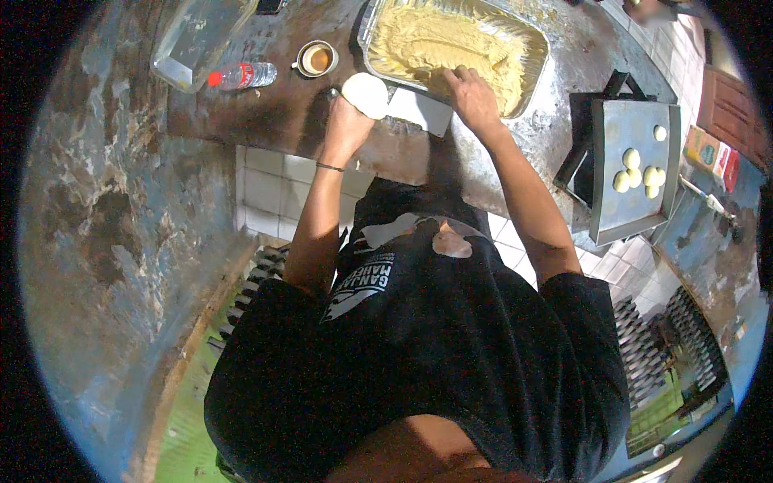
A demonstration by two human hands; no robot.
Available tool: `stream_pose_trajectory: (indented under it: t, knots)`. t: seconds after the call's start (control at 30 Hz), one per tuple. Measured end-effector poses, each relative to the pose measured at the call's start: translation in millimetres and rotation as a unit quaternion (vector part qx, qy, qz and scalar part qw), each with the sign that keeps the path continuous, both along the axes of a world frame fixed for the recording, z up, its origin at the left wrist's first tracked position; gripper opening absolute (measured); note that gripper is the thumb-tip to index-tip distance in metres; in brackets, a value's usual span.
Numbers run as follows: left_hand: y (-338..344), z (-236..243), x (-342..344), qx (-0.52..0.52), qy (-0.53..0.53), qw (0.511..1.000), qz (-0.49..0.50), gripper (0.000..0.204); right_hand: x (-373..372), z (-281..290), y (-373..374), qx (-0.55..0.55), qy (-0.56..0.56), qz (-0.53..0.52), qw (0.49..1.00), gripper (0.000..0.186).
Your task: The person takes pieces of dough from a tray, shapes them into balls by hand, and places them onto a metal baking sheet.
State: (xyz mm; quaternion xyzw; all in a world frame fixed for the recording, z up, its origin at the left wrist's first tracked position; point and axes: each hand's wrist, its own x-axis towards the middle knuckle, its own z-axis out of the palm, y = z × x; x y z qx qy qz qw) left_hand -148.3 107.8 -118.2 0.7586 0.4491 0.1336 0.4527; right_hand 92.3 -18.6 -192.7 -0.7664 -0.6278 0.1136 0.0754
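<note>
A round, flat, pale disc of dough [365, 96] lies in my left hand [347, 129], which is closed around it from beneath; most of its fingers are hidden. To the right, my right hand [473, 98] reaches over the near rim of a foil tray [541, 56]. Its bent fingers press into the thick yellow paste [439, 36] that fills much of the tray. How much paste they hold is hidden. Between my hands, a white flat rectangular piece [420, 110] rests at the table edge, just below the tray.
On the worn table [241, 113] stand a cup of brown liquid [316, 59], a lying clear bottle with a red cap [244, 76] and a clear rectangular container [189, 48]. At right, a metal baking pan [636, 213] holds several pale dough balls [631, 159]. Boxes [708, 153] lie beyond it.
</note>
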Motion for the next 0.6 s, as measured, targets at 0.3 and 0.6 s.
stream_pose_trajectory:
  t: [0.3, 0.6]
  knots:
    - [6.6, 4.3, -10.5, 0.086, 0.027, 0.995, -0.035, 0.031, 8.6, -2.6, -4.2, -0.08, 0.071, -0.011, 0.994, 0.024]
    - [-10.6, -3.1, 5.4, 0.004, -0.039, 0.999, -0.001, 0.034, 37.5, 68.3, -15.4, -0.121, 0.517, -0.088, 0.843, 0.028]
